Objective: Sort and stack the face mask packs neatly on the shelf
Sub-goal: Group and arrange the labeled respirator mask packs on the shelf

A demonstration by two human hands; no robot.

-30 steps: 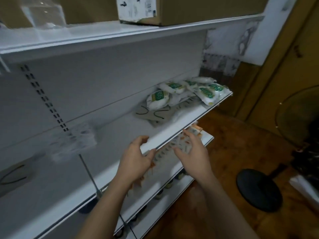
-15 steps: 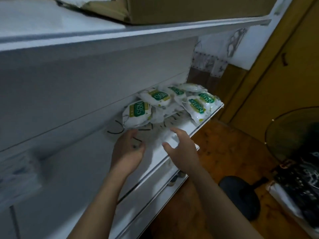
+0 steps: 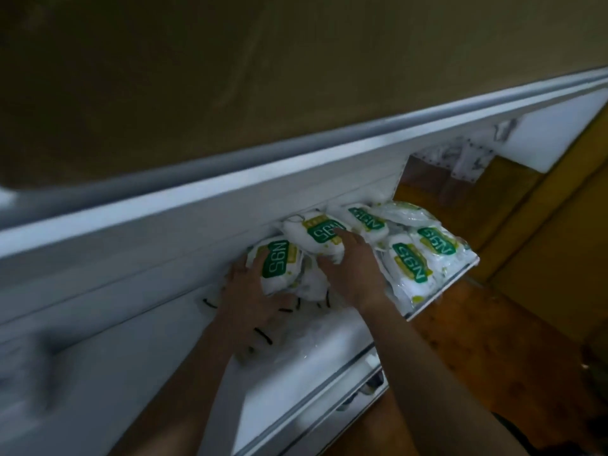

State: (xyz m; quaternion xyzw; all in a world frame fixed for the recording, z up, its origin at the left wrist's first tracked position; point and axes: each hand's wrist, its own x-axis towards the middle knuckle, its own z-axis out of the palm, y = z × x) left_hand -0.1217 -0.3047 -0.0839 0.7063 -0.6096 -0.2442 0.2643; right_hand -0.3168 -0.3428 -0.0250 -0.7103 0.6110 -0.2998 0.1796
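Several white face mask packs with green N95 labels lie in a loose pile at the right end of the white shelf [image 3: 437, 302]. My left hand [image 3: 251, 297] grips the leftmost pack [image 3: 279, 263] from its left side. My right hand [image 3: 353, 268] grips the pack beside it [image 3: 317, 233], fingers over its label and thumb below. More packs [image 3: 414, 263] lie to the right, near the shelf's end. Some loose masks with black ear loops [image 3: 263, 335] lie on the shelf under my left wrist.
The shelf above [image 3: 296, 153] hangs low over the packs, with a brown cardboard box [image 3: 230, 60] on it. A lower shelf [image 3: 329, 409] juts out below. A wooden floor [image 3: 477, 357] and a yellow-brown door lie to the right.
Both hands have moved up and forward from the shelf's front to the pile and have taken hold of two packs. The camera has moved closer and tilted.
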